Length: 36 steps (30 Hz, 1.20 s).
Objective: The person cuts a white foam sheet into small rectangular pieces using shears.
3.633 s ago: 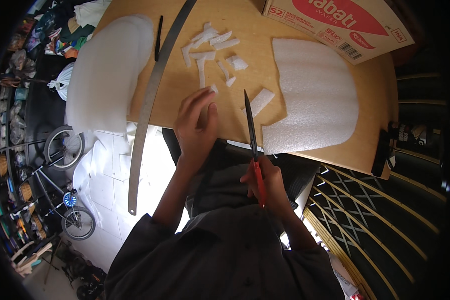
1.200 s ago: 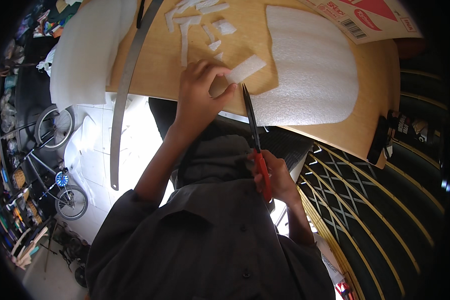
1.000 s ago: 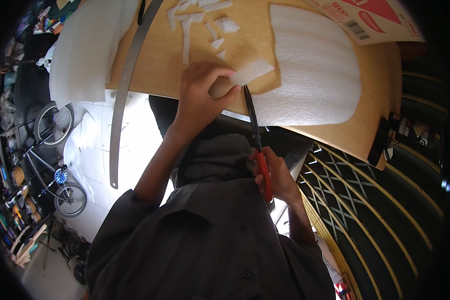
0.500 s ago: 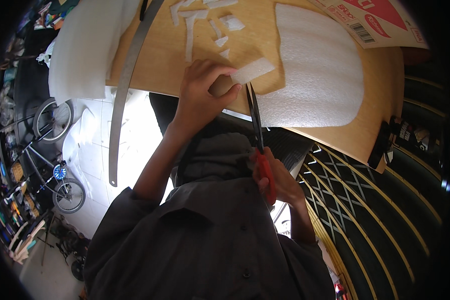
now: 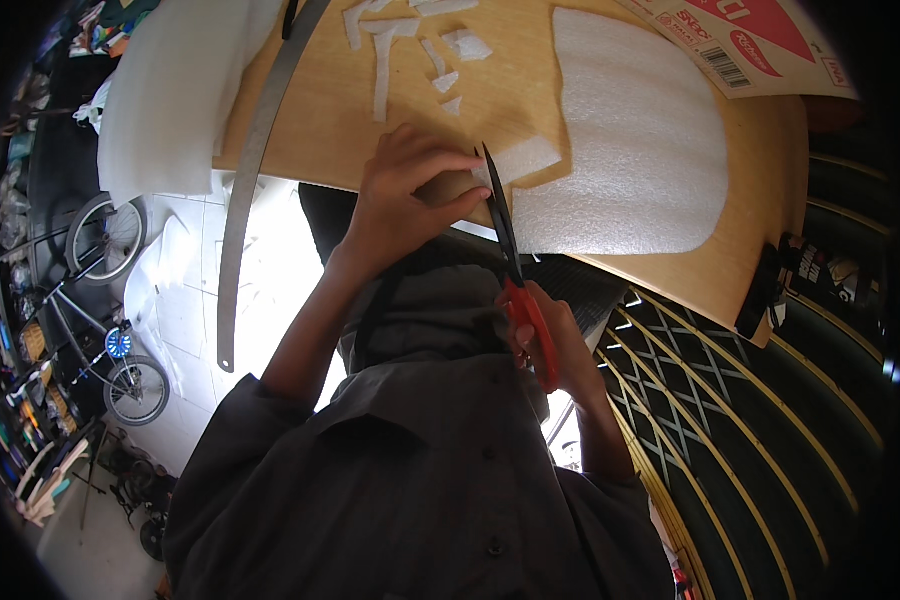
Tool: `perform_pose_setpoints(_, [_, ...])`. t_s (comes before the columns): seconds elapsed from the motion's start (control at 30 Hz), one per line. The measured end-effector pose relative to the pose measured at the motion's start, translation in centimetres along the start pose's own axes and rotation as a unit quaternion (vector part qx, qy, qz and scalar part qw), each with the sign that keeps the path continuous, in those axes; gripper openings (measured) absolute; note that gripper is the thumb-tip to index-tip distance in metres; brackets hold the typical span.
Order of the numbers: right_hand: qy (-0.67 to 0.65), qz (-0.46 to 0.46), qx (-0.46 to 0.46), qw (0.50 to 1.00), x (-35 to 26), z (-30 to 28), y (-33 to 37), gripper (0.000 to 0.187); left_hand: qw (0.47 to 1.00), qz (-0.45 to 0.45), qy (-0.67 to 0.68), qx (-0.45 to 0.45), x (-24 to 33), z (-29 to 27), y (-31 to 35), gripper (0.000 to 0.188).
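Observation:
My left hand pinches the left end of a small white foam strip between thumb and fingertips, just above the table's near edge. My right hand is closed round the red handles of a pair of scissors. Their long dark blades point away from me and cross the strip right beside my left fingertips; the blade tips stand slightly apart. To the right of the strip lies a large white foam sheet. Several foam scraps are scattered beyond my left hand.
A long metal ruler juts over the near edge of the wooden table. More foam sheeting hangs at the left. A printed cardboard piece sits far right. A bicycle stands on the floor at left, a folding metal gate at right.
The scissor blades have moved up and slightly left across the foam strip, close to my left fingertips. The strip has shifted a little to the right and nearer; my right hand rose slightly.

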State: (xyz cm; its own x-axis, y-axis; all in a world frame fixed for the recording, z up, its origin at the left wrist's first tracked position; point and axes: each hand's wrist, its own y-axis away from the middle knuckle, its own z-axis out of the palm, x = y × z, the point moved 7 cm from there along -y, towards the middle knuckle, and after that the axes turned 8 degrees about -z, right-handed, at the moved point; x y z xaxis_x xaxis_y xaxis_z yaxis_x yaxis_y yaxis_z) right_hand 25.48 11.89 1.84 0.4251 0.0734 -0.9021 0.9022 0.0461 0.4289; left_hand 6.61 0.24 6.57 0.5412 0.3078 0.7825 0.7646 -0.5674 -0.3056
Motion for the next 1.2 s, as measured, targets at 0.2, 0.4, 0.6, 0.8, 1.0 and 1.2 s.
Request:
perform_pose_setpoints(0.2, [-0.02,-0.021,0.007,1.0,-0.1,0.2,-0.4,0.02,1.0,0.011,-0.003,0.005,-0.2,0.2,0.3,0.031])
perform_pose_setpoints(0.4, [-0.047,-0.008,0.015,0.999,0.1,0.3,-0.7,0.015,0.999,0.031,-0.012,0.005,-0.1,0.2,0.4,0.03])
perform_pose_setpoints(0.6, [-0.034,-0.018,0.019,0.999,0.3,0.3,-0.8,0.014,0.999,-0.003,0.02,0.033,-0.1,0.2,0.3,0.026])
perform_pose_setpoints(0.8, [-0.022,-0.019,0.034,0.999,0.3,0.2,-1.0,0.01,0.998,-0.044,0.027,0.045,-0.1,0.3,0.2,0.028])
perform_pose_setpoints(1.0, [-0.014,-0.021,0.044,0.999,0.3,0.4,-1.0,0.007,1.0,-0.02,-0.014,0.006,0.1,0.6,0.4,0.032])
perform_pose_setpoints(1.2, [-0.027,-0.013,0.035,0.999,0.3,0.5,-1.1,0.008,1.0,-0.022,-0.017,0.007,-0.1,0.7,0.5,0.032])
